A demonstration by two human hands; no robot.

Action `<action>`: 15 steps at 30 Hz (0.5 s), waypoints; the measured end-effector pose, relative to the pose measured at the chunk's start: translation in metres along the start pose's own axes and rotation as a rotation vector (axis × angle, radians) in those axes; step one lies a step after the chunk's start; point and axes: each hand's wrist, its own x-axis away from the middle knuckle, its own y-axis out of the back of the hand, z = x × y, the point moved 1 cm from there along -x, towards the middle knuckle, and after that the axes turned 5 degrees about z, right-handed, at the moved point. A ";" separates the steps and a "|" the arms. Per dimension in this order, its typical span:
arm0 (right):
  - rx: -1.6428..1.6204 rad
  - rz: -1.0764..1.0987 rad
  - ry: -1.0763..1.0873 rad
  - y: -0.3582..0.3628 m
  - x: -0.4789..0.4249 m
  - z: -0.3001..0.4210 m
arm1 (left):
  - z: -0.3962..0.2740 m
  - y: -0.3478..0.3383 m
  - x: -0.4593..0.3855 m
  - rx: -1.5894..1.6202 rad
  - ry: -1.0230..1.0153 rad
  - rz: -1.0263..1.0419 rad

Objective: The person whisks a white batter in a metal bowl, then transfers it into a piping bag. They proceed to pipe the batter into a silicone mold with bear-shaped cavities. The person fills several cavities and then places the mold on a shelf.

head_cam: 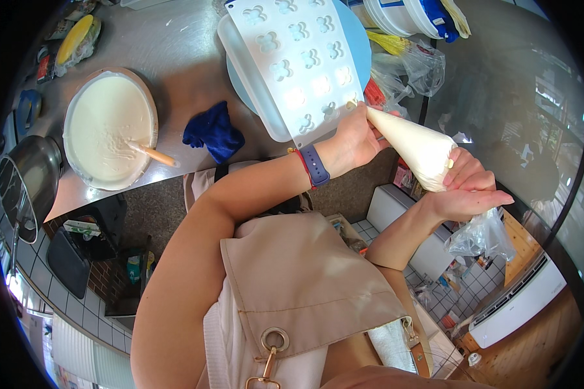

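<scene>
My right hand (469, 187) grips the gathered top of a piping bag (413, 143) filled with pale cream-coloured mixture. The bag's clear loose end (486, 238) hangs below that fist. At the narrow front end, my left hand (355, 138) has its fingers around the bag near the tip. The tip is over the near right corner of a white mould (314, 46) with several rows of small flower-like or bear-like cavities. Some pale mixture (352, 104) shows in the corner cavity. Under the mould are a white tray (250, 73) and a light blue round board (357, 36).
Left on the steel worktop (180, 44) stands a bowl of pale mixture (102, 112) with a wooden-handled spatula (153, 154). A dark blue cloth (216, 131) lies between bowl and mould. A metal mixing bowl (34, 170) is far left; white buckets (399, 17) and plastic bags (423, 68) are at right.
</scene>
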 end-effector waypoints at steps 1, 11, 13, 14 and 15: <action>0.005 -0.003 0.000 0.000 0.000 0.000 | 0.000 -0.001 0.001 0.001 -0.006 -0.007; -0.204 0.046 0.041 0.021 0.007 0.005 | 0.003 -0.006 0.008 0.043 -0.004 -0.013; -0.282 0.147 0.082 0.032 0.007 0.012 | 0.005 -0.012 0.017 0.044 0.013 0.016; -0.296 0.179 0.084 0.038 0.007 0.018 | 0.007 -0.014 0.023 0.045 0.030 0.049; -0.308 0.178 0.081 0.043 0.008 0.023 | 0.010 -0.016 0.029 0.046 0.053 0.080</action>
